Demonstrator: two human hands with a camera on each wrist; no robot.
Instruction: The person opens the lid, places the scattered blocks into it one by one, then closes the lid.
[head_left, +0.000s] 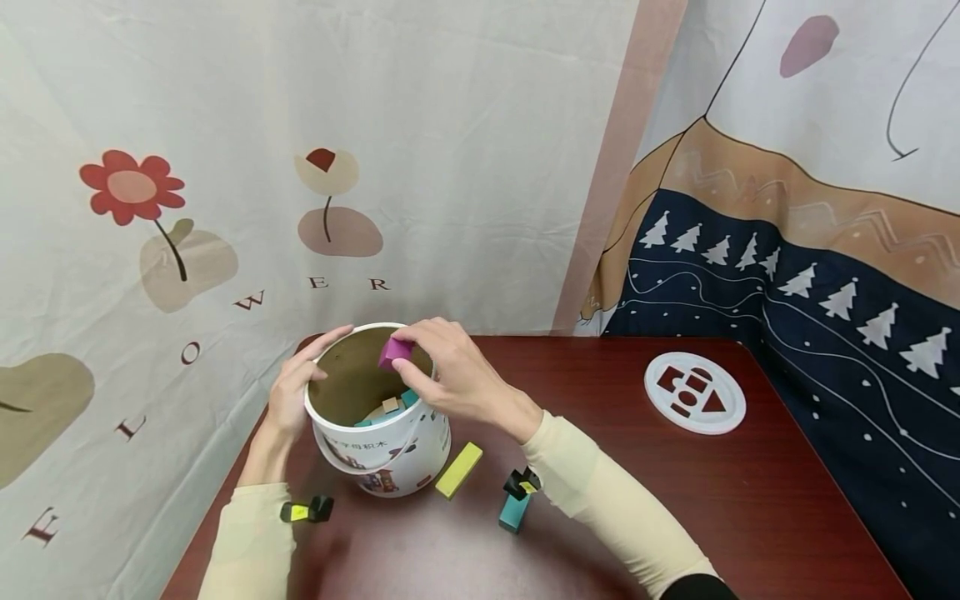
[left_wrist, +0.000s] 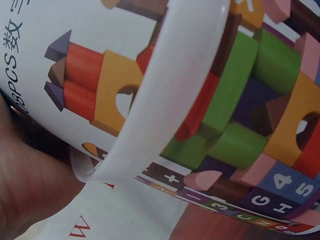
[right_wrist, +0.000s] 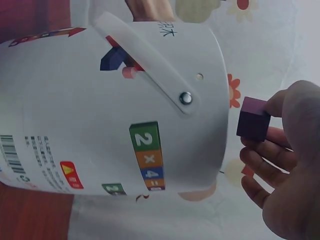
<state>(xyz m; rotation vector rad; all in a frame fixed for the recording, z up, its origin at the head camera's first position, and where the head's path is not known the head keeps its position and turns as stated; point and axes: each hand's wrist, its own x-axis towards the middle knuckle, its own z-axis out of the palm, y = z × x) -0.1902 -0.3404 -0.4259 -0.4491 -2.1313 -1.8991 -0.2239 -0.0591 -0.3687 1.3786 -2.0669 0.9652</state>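
Observation:
A white bucket (head_left: 375, 454) with printed toy-block pictures stands upright on the table, several blocks (head_left: 390, 406) visible inside it. My left hand (head_left: 291, 398) holds its left rim, the thumb over the edge; in the left wrist view only part of that hand (left_wrist: 30, 185) shows beside the bucket wall. My right hand (head_left: 457, 375) pinches a purple cube (head_left: 394, 353) over the bucket's mouth, near the right rim. The right wrist view shows the cube (right_wrist: 253, 119) between thumb and fingers, apart from the bucket wall.
Right of the bucket lies a yellow block (head_left: 459, 471). A teal block (head_left: 513, 513) is partly hidden under the right wrist's camera. Toward the table's far right rests a white round plate with shaped cutouts (head_left: 693, 421). Printed curtains (head_left: 480, 208) hang behind.

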